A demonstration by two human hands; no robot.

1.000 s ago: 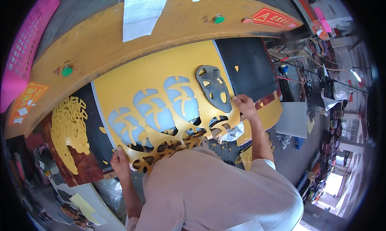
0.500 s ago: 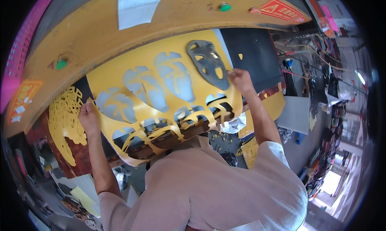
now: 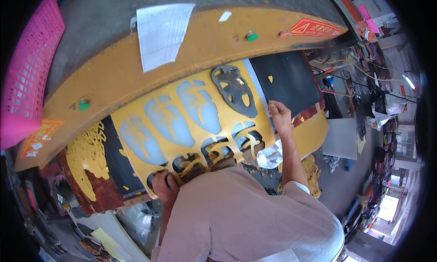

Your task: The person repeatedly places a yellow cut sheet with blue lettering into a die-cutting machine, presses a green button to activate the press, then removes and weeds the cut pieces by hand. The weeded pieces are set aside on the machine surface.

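Observation:
A yellow sheet with rows of shoe-upper-shaped cut-outs lies under the yellow machine beam, its near edge hanging close to my body. Pale grey backing shows through the far cut-outs; dark gaps show through the near ones. On the sheet's far right rests a dark grey cutting die, shaped like a shoe upper with several openings. My left hand is closed on the sheet's near left corner, beside a cut-out. At the sheet's right edge, my right hand is closed in a pinch; its fingertips partly hide the edge.
The yellow beam with green buttons crosses beyond the sheet, a paper hanging from it. Yellow cut scraps are heaped at left. A black board lies at right. A pink basket stands far left.
My left hand has moved from the sheet's left edge to its near left corner. The raised, bowed sheet now lies flatter. My right hand stays at the right edge, slightly nearer me.

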